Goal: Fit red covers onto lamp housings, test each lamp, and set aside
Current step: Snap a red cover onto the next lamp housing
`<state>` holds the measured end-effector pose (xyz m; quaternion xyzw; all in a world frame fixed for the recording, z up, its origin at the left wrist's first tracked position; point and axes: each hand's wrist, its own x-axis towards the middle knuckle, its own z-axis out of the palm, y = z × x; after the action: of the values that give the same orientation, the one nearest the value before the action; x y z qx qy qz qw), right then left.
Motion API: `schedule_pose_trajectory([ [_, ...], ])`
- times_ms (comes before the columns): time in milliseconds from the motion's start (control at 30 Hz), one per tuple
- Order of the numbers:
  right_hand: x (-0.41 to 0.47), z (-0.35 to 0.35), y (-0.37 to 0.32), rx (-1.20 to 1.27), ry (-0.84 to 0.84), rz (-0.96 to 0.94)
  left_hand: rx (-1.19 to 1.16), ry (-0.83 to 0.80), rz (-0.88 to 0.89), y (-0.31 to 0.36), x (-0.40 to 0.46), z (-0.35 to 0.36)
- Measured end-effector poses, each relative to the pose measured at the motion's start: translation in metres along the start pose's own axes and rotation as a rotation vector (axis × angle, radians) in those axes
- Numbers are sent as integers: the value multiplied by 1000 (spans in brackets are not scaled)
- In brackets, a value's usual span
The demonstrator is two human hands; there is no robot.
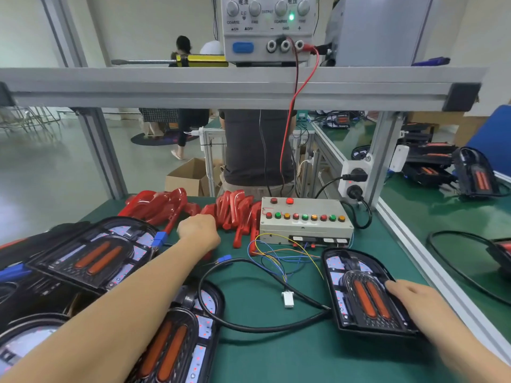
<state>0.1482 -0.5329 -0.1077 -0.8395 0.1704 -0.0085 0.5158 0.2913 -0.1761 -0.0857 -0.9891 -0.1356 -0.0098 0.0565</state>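
A black lamp housing [362, 293] with two orange strips lies on the green mat at the right. My right hand [414, 302] rests on its right edge and holds it. My left hand [199, 230] reaches far forward into a heap of red covers [235, 210] at the back of the bench. Its fingers curl around a red cover there, and the hand hides most of that piece. A second heap of red covers [156, 203] lies further left. The housing's black cable [249, 326] loops across the mat to a blue plug [224, 258].
Several uncovered housings [91, 255] are stacked at the left and front [177, 338]. A test box [304, 219] with coloured buttons stands behind the loose wires and a white connector [288, 299]. A power supply [268, 29] sits on the shelf above. Finished lamps [474, 172] lie beyond the right rail.
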Motion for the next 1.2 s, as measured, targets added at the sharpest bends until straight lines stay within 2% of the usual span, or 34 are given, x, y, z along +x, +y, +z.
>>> schedule_pose_trajectory([
  [233,8,0,1,-309,58,-57,-263,3,5,-10,-9,-16],
  [367,5,-2,-6,-475,140,-90,-717,-46,-87,-16,-12,-38],
  [467,-4,-2,-20,-495,309,-266,-1186,-235,-126,-5,-27,-56],
  [500,-10,1,-29,-443,322,-349,-1308,-336,-95,2,-36,-64],
  [567,-23,11,-48,-285,238,-472,-1472,-542,-3,21,-58,-78],
  [633,-33,25,-67,-127,49,-491,-1516,-668,112,46,-81,-89],
  [700,-39,40,-82,68,-155,-463,-1499,-712,214,70,-100,-93],
  [767,-41,51,-90,250,-244,-408,-1490,-718,288,92,-113,-91],
  [900,-39,50,-87,321,-137,-440,-1654,-779,243,116,-126,-83],
  [1000,-40,38,-77,217,-73,-509,-1582,-765,246,125,-125,-74],
  [1067,-40,30,-68,83,-6,-528,-1518,-714,229,129,-121,-70],
  [1200,-37,26,-51,-210,108,-498,-1491,-510,84,135,-105,-58],
])
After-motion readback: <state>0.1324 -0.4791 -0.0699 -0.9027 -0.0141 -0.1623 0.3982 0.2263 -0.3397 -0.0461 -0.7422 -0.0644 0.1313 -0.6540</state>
